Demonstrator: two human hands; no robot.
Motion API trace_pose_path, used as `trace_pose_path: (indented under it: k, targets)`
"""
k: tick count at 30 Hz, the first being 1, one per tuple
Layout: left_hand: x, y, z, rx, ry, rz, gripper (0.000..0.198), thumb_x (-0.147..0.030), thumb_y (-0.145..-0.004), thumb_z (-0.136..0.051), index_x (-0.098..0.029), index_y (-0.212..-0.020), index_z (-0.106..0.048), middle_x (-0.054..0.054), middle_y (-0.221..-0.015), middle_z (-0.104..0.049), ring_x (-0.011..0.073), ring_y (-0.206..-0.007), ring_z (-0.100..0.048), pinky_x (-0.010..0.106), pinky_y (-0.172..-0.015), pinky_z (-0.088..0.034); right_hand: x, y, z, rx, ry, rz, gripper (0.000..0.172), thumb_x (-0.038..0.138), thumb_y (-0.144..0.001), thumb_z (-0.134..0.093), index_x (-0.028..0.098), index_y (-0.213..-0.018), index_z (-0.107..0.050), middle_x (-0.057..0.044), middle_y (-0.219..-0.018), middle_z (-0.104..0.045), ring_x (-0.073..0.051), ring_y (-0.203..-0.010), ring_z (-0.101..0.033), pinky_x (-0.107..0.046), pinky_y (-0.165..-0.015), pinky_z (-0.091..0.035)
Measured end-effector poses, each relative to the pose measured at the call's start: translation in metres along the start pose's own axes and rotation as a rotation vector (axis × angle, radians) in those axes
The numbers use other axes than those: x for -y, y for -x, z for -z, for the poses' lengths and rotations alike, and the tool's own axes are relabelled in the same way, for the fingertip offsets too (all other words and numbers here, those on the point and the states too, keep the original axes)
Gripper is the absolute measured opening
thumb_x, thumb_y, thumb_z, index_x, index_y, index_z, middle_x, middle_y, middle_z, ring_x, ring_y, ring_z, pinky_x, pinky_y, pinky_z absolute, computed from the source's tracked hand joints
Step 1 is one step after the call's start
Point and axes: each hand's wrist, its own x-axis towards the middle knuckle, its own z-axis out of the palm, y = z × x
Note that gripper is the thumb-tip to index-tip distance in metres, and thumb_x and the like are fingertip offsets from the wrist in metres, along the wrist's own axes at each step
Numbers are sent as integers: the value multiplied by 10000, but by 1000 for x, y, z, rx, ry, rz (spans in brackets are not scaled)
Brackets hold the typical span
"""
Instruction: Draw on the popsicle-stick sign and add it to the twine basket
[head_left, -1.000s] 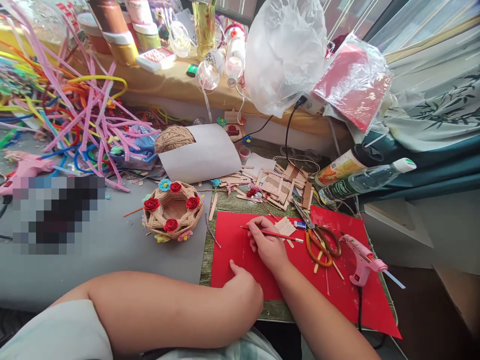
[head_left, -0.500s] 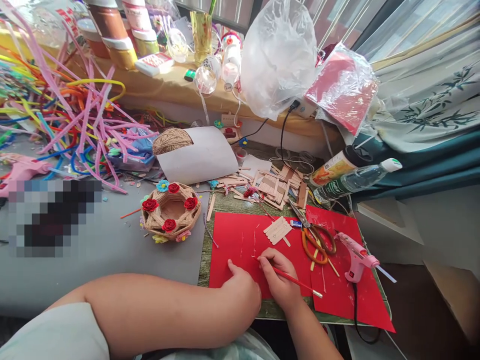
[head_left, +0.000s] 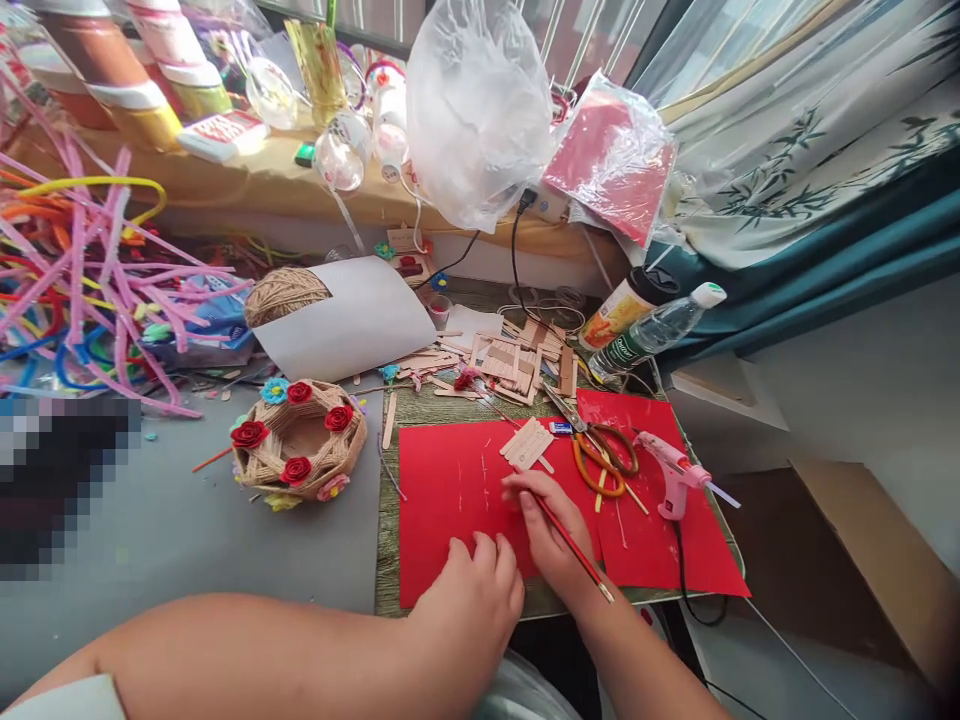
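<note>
My right hand is closed around a red pencil, whose eraser end points down toward my wrist. Its writing tip is hidden by my fingers, above the red paper. Pale pencil marks run in two upright lines on that sheet. Fingers apart, my left hand rests on the lower part of the paper and holds nothing. Just beyond my right hand lies a small panel of joined craft sticks. Beside it are an eraser and scissors with orange-brown handles.
A pink glue gun lies on a second red sheet at right. Left stands a twine basket with red roses. Behind are loose craft sticks, a twine ball, a water bottle and pipe cleaners.
My left hand has drawn back toward the paper's near edge, its fingers now spread. My right hand has shifted up toward the stick panel, with the pencil turned steeper. The whole view has swung right.
</note>
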Motion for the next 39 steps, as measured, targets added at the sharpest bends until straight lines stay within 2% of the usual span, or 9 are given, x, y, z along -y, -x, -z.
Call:
trace_pose_path:
  k: [2,5,8,12,18,23,27,33,39]
  targets:
    - [-2,-2,-6,31,-6,20,501,-358,-957,-504,-211,-1428,-592,197,-1468,-574,386,-1248,-585,561,-847,-576,-5,-12,22,-7,228,111,254,176,-990,-543,284,-1195,-648,-93,-1213,-694,-278,-1181,-632,-507,-1045,-507]
    - [-7,-3,-12,73,-11,36,494,-347,-956,-496,-213,-1418,-608,212,-1486,-563,421,-1261,-596,592,-847,-586,-22,-33,52,62,485,245,331,161,-956,-577,271,-1263,-630,-109,-1285,-682,-304,-1235,-605,-554,-1083,-483]
    - [-12,-2,-14,77,-18,54,491,-354,-943,-519,-212,-1402,-622,217,-1494,-550,444,-1279,-594,604,-853,-596,-41,-39,63,183,602,263,421,140,-980,-500,262,-1375,-580,-115,-1383,-639,-293,-1291,-583,-547,-1088,-494]
    - [-15,-1,-16,37,-31,84,461,-322,-937,-526,-208,-1365,-653,211,-1459,-583,441,-1251,-621,589,-822,-617,-48,-27,48,196,646,241,381,185,-983,-525,251,-1348,-611,-132,-1351,-649,-313,-1273,-589,-563,-1054,-510]
    - [-13,-1,-17,-25,-27,65,434,-299,-913,-560,-209,-1316,-694,230,-1414,-619,441,-1207,-649,544,-744,-631,-23,-21,22,187,589,218,324,223,-971,-588,272,-1284,-651,-124,-1300,-658,-322,-1223,-602,-556,-1033,-504]
    - [-9,-1,-17,-28,-45,16,445,-291,-906,-568,-199,-1324,-688,250,-1405,-617,447,-1180,-665,515,-695,-632,-17,-35,28,85,553,148,434,309,-909,-698,238,-1325,-593,-148,-1313,-641,-340,-1266,-563,-562,-1081,-471]
    - [-8,-1,-13,29,-83,-20,511,-298,-887,-591,-164,-1378,-640,270,-1419,-592,468,-1191,-654,504,-690,-632,-21,-46,30,123,552,69,571,381,-865,-751,219,-1368,-534,-163,-1374,-605,-355,-1310,-526,-571,-1098,-450]
    - [-9,-2,-10,28,-100,-28,481,-260,-911,-550,-171,-1373,-646,258,-1417,-601,446,-1186,-663,475,-700,-630,-26,-53,20,134,589,40,581,454,-834,-763,212,-1316,-546,-166,-1329,-602,-373,-1260,-535,-585,-1056,-455]
    - [-10,-3,-14,-5,-97,-6,454,-280,-917,-545,-184,-1341,-676,246,-1393,-629,443,-1148,-683,472,-664,-624,-26,-49,31,97,594,11,525,466,-780,-814,236,-1181,-566,-140,-1180,-612,-368,-1146,-567,-545,-978,-492]
